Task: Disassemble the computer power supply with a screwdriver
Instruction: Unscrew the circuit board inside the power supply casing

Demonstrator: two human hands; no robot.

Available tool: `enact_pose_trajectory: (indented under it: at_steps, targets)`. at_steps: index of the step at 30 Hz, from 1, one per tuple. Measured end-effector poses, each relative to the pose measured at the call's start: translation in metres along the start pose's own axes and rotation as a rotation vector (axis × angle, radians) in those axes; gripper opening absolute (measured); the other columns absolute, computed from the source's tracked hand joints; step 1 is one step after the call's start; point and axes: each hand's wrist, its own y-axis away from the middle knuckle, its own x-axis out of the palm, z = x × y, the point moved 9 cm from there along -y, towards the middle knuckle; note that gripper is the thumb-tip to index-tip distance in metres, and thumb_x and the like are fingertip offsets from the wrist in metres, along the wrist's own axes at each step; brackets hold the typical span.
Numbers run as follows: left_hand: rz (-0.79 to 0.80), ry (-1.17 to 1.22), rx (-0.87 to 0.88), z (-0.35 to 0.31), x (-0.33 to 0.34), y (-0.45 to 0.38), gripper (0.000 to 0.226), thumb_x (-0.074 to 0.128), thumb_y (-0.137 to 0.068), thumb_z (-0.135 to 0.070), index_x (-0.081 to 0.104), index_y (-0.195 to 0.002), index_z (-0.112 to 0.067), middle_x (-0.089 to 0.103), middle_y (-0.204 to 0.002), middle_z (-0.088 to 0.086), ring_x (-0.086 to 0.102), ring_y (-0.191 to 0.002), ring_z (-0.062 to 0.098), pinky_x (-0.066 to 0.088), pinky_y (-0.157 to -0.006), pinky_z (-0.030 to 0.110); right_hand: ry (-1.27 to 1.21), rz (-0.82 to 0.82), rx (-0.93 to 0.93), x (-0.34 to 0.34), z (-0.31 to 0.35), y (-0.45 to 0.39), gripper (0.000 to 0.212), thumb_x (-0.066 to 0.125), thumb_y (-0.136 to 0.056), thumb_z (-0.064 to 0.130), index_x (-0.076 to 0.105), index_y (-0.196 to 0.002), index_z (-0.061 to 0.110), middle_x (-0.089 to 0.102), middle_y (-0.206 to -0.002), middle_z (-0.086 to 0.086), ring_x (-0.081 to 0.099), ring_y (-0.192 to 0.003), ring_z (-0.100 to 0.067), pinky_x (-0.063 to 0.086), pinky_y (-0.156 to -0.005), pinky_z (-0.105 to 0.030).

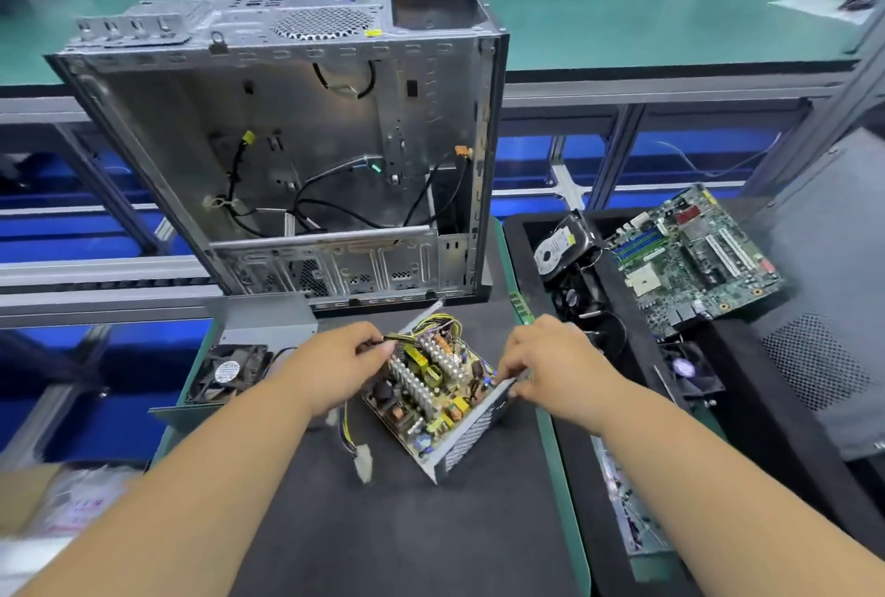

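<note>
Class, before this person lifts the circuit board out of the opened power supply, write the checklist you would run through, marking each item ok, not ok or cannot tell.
1. Cover off the grey metal power supply housing: ok, the green circuit board lies exposed.
2. Left hand grip on the yellow-and-black cable bundle: ok.
3. Right hand steadying the housing wall: ok, fingers on its edge.
4. Board screws removed: cannot tell.
5. Screwdriver within reach: cannot tell, none in view.
6. Detached black fan clear of the work: ok, it sits to the left.

Empty computer case [306, 155] standing at mat's far edge; motherboard [694, 256] and hard drive [558, 249] lying at right; loose fan [230, 371] sitting at left.
</note>
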Motion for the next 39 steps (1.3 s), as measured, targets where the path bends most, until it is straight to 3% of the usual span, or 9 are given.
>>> enact_pose_trajectory:
  at_steps: [4, 6, 10, 13, 18, 21, 24, 33, 39]
  targets:
    - [0.041, 0.261, -0.083, 0.012, 0.013, 0.015, 0.013, 0.069, -0.091, -0.032, 0.065, -0.089, -0.02, 0.065, -0.081, 0.002, 0.049, -0.063, 0.011, 0.035, -0.058, 0.023, -0.161, -0.023, 0.156, -0.002, -0.014, 0.003, 0.038, 0.055, -0.091, 0.016, 0.063, -0.123, 0.036, 0.051, -0.128, 0.008, 0.047, -0.117, -0.02, 0.04, -0.101, -0.04]
    - [0.098, 0.356, -0.106, 0.017, 0.02, 0.022, 0.011, 0.071, -0.09, -0.023, 0.063, -0.089, -0.015, 0.062, -0.08, 0.004, 0.046, -0.062, 0.013, 0.033, -0.056, 0.023, -0.406, -0.062, 0.338, 0.001, -0.022, 0.008, 0.048, 0.05, -0.091, 0.019, 0.048, -0.138, 0.029, 0.048, -0.134, 0.001, 0.057, -0.107, -0.021, 0.047, -0.088, -0.037]
    - [0.098, 0.339, -0.089, 0.019, 0.014, 0.024, 0.01, 0.067, -0.092, -0.015, 0.058, -0.089, -0.017, 0.06, -0.077, 0.001, 0.04, -0.044, 0.006, 0.03, -0.042, 0.018, -0.563, 0.023, 0.555, 0.026, -0.02, 0.011, 0.048, 0.064, -0.086, 0.044, 0.044, -0.118, 0.016, 0.058, -0.105, -0.001, 0.056, -0.079, -0.014, 0.039, -0.06, -0.031]
    - [0.021, 0.245, -0.021, 0.007, -0.003, 0.019, 0.013, 0.064, -0.093, -0.011, 0.058, -0.087, -0.021, 0.063, -0.071, -0.007, 0.051, -0.048, -0.001, 0.037, -0.051, 0.02, -0.503, 0.06, 0.597, 0.036, -0.014, 0.01, 0.037, 0.067, -0.084, 0.032, 0.038, -0.103, 0.016, 0.054, -0.083, -0.001, 0.054, -0.065, -0.013, 0.033, -0.047, -0.029]
    - [-0.097, 0.257, 0.037, -0.009, -0.033, 0.008, 0.01, 0.061, -0.095, -0.016, 0.064, -0.091, -0.025, 0.065, -0.079, -0.004, 0.052, -0.063, 0.012, 0.04, -0.058, 0.025, -0.445, 0.072, 0.555, 0.037, -0.014, 0.007, 0.065, 0.064, -0.087, 0.027, 0.029, -0.139, 0.009, 0.052, -0.076, 0.001, 0.052, -0.057, -0.009, 0.029, -0.04, -0.024]
    - [-0.139, 0.409, 0.033, -0.013, -0.049, -0.002, 0.013, 0.059, -0.096, -0.015, 0.065, -0.09, -0.025, 0.071, -0.084, 0.001, 0.048, -0.059, 0.013, 0.04, -0.057, 0.026, -0.418, 0.146, 0.465, 0.04, -0.009, 0.004, 0.096, 0.06, -0.088, 0.023, -0.006, -0.158, 0.013, 0.06, -0.108, 0.0, 0.059, -0.066, -0.011, 0.039, -0.046, -0.025]
    - [-0.177, 0.371, 0.034, -0.014, -0.06, -0.017, 0.013, 0.06, -0.095, -0.014, 0.066, -0.09, -0.025, 0.072, -0.086, -0.001, 0.056, -0.068, 0.019, 0.048, -0.065, 0.034, -0.419, 0.17, 0.405, 0.04, -0.007, 0.004, 0.098, 0.058, -0.089, 0.021, -0.011, -0.158, 0.019, 0.051, -0.145, -0.004, 0.061, -0.065, -0.014, 0.046, -0.052, -0.029]
    - [-0.301, -0.18, -0.106, 0.023, -0.067, -0.051, 0.014, 0.053, -0.1, -0.024, 0.066, -0.102, -0.024, 0.069, -0.105, 0.005, 0.056, -0.09, 0.026, 0.044, -0.075, 0.033, -0.424, 0.127, 0.356, 0.037, -0.008, 0.003, 0.093, 0.056, -0.093, 0.025, -0.009, -0.159, 0.02, 0.047, -0.148, -0.002, 0.057, -0.069, -0.013, 0.044, -0.06, -0.029]
    - [-0.28, -0.264, -0.163, 0.036, -0.054, -0.048, 0.024, 0.054, -0.095, -0.014, 0.067, -0.108, -0.03, 0.064, -0.118, 0.003, 0.061, -0.102, 0.028, 0.047, -0.082, 0.034, -0.448, 0.076, 0.356, 0.04, -0.013, 0.004, 0.092, 0.056, -0.09, 0.023, -0.005, -0.159, 0.026, 0.037, -0.158, 0.01, 0.054, -0.056, -0.004, 0.041, -0.054, -0.024]
